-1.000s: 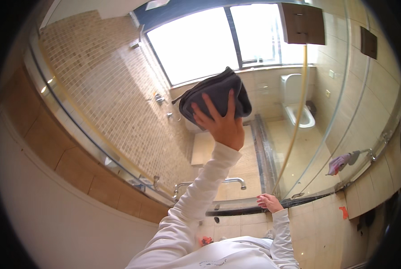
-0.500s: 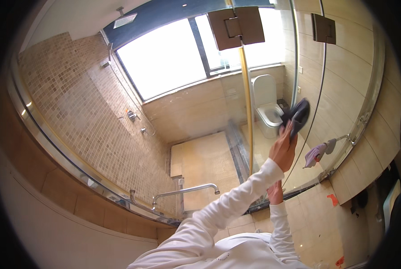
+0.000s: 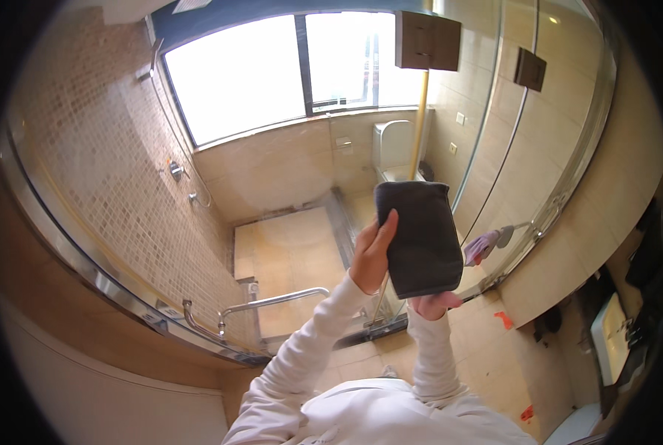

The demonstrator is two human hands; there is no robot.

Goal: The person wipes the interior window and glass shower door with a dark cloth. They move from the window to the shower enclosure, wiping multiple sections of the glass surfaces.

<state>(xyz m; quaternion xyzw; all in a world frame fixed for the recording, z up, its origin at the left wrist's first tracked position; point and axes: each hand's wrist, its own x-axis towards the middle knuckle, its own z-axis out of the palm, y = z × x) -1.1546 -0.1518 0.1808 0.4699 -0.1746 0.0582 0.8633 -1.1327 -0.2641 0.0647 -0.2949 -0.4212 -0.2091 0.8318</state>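
Observation:
A folded dark grey cloth (image 3: 423,239) is spread flat in front of me as a rough rectangle, upright before the glass. My left hand (image 3: 373,251) grips its left edge, thumb on the near face and fingers behind. At the lower edge, my right hand (image 3: 435,303) supports the cloth from behind; its thumb points right and most of its fingers are hidden. Beyond the cloth stands the glass shower door with a brown hinge (image 3: 428,41) and a yellow strip (image 3: 421,122).
A chrome handle bar (image 3: 276,299) crosses the glass at lower left. Purple and grey cloths (image 3: 483,246) hang on a bar at right. Behind the glass are a toilet (image 3: 395,148) and a mosaic wall (image 3: 86,156). Orange scraps (image 3: 503,320) lie on the floor near a basin (image 3: 611,337).
The cloth has come left and nearer, from a bunched, blurred shape to a flat one. My left hand moved left with it, and my right hand rose to its lower edge. The view shifted right.

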